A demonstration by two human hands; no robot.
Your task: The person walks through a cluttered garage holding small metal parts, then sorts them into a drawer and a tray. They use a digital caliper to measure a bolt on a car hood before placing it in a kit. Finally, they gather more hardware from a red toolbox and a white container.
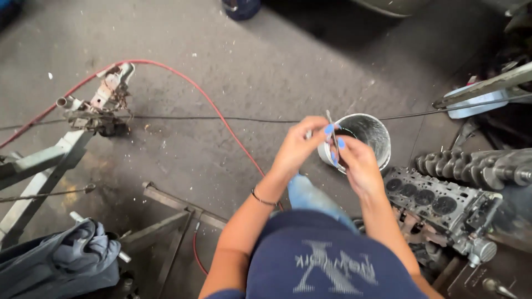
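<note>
My left hand [302,145] and my right hand [357,163] meet in front of me over a concrete floor. Both pinch a thin metal strip [332,135] that stands nearly upright between the fingertips. The nails are painted blue, and a thin bracelet [263,199] sits on my left wrist. Just behind the hands, a grey-white plastic bucket [368,133] stands on the floor with dark liquid inside.
An engine cylinder head [438,202] lies at the right, with a crankshaft [476,166] behind it. A red hose [216,119] and a black cable cross the floor. A metal stand [72,133] is at the left, dark cloth [61,260] at the bottom left, and a steel frame [172,221] nearby.
</note>
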